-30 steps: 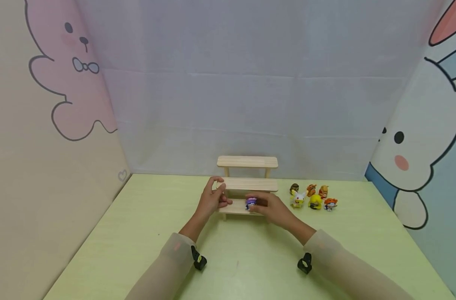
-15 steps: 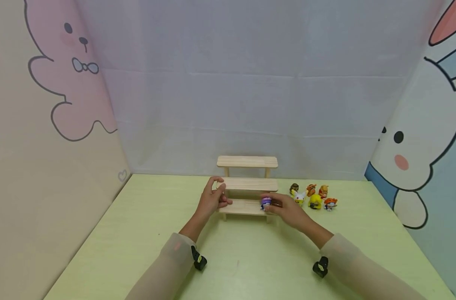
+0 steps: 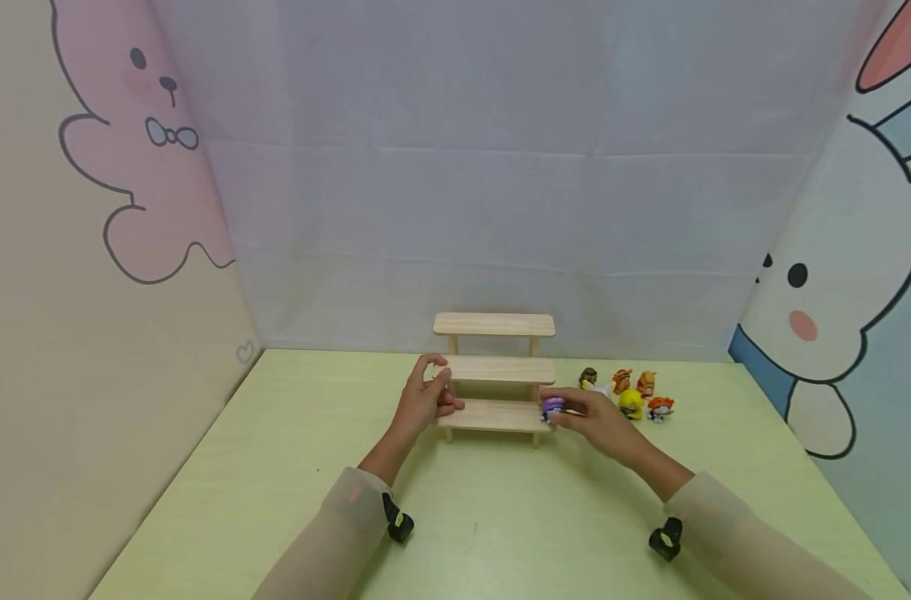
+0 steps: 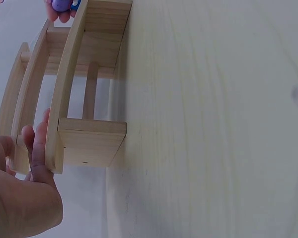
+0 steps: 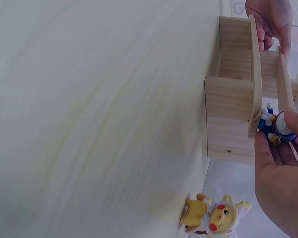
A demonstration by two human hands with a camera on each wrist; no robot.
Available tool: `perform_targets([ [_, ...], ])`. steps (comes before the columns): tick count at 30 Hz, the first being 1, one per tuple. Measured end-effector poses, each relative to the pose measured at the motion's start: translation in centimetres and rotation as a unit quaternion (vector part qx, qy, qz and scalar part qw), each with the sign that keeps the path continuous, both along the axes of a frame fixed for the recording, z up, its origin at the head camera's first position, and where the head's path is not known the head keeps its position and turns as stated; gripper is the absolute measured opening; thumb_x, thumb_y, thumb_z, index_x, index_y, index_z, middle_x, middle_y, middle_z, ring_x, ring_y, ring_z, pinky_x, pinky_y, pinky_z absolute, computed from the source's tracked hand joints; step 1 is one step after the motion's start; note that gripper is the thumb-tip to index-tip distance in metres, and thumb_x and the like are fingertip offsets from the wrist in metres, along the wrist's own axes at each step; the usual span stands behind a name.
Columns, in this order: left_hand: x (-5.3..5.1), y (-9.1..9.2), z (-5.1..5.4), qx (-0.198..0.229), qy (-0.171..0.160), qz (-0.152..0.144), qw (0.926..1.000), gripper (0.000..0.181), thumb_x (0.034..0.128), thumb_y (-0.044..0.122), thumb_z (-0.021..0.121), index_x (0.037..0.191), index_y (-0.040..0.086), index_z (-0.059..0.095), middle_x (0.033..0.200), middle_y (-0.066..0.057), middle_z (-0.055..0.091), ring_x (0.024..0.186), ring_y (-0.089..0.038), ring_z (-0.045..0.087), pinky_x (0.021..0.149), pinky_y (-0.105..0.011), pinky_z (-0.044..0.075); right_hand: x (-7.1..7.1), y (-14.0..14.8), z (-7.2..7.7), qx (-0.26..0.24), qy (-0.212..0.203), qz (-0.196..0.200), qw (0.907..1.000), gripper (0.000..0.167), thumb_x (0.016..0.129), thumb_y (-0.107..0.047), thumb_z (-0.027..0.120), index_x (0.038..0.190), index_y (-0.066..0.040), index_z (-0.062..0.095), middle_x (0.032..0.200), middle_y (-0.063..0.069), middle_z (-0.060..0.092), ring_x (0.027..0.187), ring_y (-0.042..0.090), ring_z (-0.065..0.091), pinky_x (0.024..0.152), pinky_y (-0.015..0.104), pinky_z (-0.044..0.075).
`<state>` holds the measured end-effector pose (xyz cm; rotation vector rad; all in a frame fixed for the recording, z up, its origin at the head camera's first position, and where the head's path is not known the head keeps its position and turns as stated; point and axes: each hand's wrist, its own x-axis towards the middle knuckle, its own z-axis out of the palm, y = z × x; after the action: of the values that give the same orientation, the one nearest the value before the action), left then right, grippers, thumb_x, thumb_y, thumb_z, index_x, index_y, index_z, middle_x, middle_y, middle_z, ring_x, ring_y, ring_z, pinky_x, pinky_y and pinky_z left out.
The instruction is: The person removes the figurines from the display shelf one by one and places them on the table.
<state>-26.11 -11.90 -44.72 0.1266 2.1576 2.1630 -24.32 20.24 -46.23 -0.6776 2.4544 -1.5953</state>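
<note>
My left hand [image 3: 422, 404] grips the left end of a three-tier wooden display rack [image 3: 500, 369], its fingers about the middle step and touching the bottom one. At the right end of the bottom step, my right hand [image 3: 598, 421] pinches a small toy figurine [image 3: 552, 408] with a purple hat and a blue body. In the right wrist view that figurine [image 5: 280, 125] sits between thumb and fingers, close to the step's end; whether it stands on the wood I cannot tell. Just its purple top [image 4: 61, 5] and a bit of blue show in the left wrist view.
Right of the rack stand several figurines, among them a yellow one [image 3: 630, 405] and an orange-topped one [image 3: 660, 408]. A yellow figurine in a white hood [image 5: 222, 218] is close below my right hand, partly hidden in the head view. Fabric walls surround the pale table [image 3: 470, 517].
My right hand has slid the purple-hatted figurine rightward along the bottom step, from right of its middle to its right end. The left hand has kept its place on the rack.
</note>
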Motion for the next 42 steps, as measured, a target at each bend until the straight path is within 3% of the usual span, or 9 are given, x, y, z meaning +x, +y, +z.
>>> perform_targets([
  [2, 0.4, -0.1, 0.7, 0.003, -0.002, -0.008, 1.0, 0.028, 0.1103, 0.018, 0.052, 0.135, 0.005, 0.048, 0.071, -0.017, 0.063, 0.085, -0.046, 0.075, 0.069, -0.04, 0.064, 0.1, 0.5, 0.0, 0.004, -0.005, -0.007, 1.0, 0.041, 0.102, -0.013, 0.068, 0.139, 0.002, 0.061, 0.136, 0.022, 0.064, 0.128, 0.039, 0.06, 0.094, 0.026, 0.056],
  [9, 0.2, -0.1, 0.4, 0.005, -0.004, -0.008, 0.9999, 0.027, 0.1102, 0.018, 0.052, 0.134, 0.007, 0.048, 0.071, -0.017, 0.063, 0.084, -0.045, 0.075, 0.067, -0.037, 0.063, 0.4, 2.1, -0.3, -0.004, -0.024, -0.02, 0.9995, 0.044, 0.1, -0.017, 0.07, 0.139, 0.003, 0.06, 0.136, 0.023, 0.062, 0.126, 0.038, 0.062, 0.093, 0.025, 0.057],
  [20, 0.4, 0.0, 0.8, -0.003, -0.005, -0.008, 1.0, 0.027, 0.1105, 0.017, 0.051, 0.135, 0.005, 0.048, 0.073, -0.022, 0.063, 0.087, -0.048, 0.074, 0.07, -0.041, 0.064, 0.7, 4.9, -1.3, 0.024, -0.014, -0.048, 0.9985, 0.043, 0.1, -0.016, 0.071, 0.137, 0.003, 0.062, 0.138, 0.023, 0.061, 0.128, 0.042, 0.06, 0.089, 0.019, 0.055],
  [29, -1.2, -0.1, -1.8, -0.004, -0.006, 0.006, 1.0, 0.027, 0.1107, 0.022, 0.052, 0.135, 0.01, 0.048, 0.069, -0.014, 0.062, 0.081, -0.042, 0.076, 0.067, -0.037, 0.064, 1.1, 6.1, -1.6, 0.067, -0.015, -0.067, 0.9953, 0.041, 0.099, -0.016, 0.071, 0.136, 0.001, 0.064, 0.137, 0.024, 0.063, 0.126, 0.04, 0.062, 0.092, 0.015, 0.051],
  [33, -1.4, -0.1, -2.2, -0.005, -0.003, 0.012, 0.9999, 0.026, 0.1103, 0.024, 0.052, 0.134, 0.013, 0.049, 0.068, -0.011, 0.061, 0.08, -0.04, 0.077, 0.066, -0.035, 0.064, 1.0, 6.6, -1.9, 0.074, -0.033, -0.071, 0.9942, 0.041, 0.099, -0.016, 0.072, 0.136, 0.0, 0.064, 0.138, 0.024, 0.062, 0.127, 0.04, 0.061, 0.093, 0.02, 0.052],
  [36, -1.3, -0.1, -2.0, -0.003, -0.004, 0.007, 1.0, 0.026, 0.1104, 0.023, 0.052, 0.133, 0.012, 0.049, 0.069, -0.013, 0.061, 0.081, -0.041, 0.076, 0.067, -0.037, 0.064, 0.9, 6.9, -2.2, 0.072, -0.042, -0.066, 0.9944, 0.041, 0.098, -0.015, 0.073, 0.136, 0.0, 0.065, 0.137, 0.024, 0.062, 0.125, 0.039, 0.062, 0.094, 0.023, 0.053],
  [42, 0.0, -0.2, 0.2, 0.0, -0.004, -0.008, 1.0, 0.025, 0.1104, 0.017, 0.052, 0.133, 0.006, 0.048, 0.071, -0.02, 0.062, 0.084, -0.046, 0.075, 0.069, -0.041, 0.064, 0.8, 7.1, -2.7, 0.064, -0.043, -0.048, 0.9958, 0.041, 0.096, -0.013, 0.074, 0.134, -0.001, 0.066, 0.136, 0.023, 0.063, 0.123, 0.037, 0.063, 0.091, 0.017, 0.052],
])
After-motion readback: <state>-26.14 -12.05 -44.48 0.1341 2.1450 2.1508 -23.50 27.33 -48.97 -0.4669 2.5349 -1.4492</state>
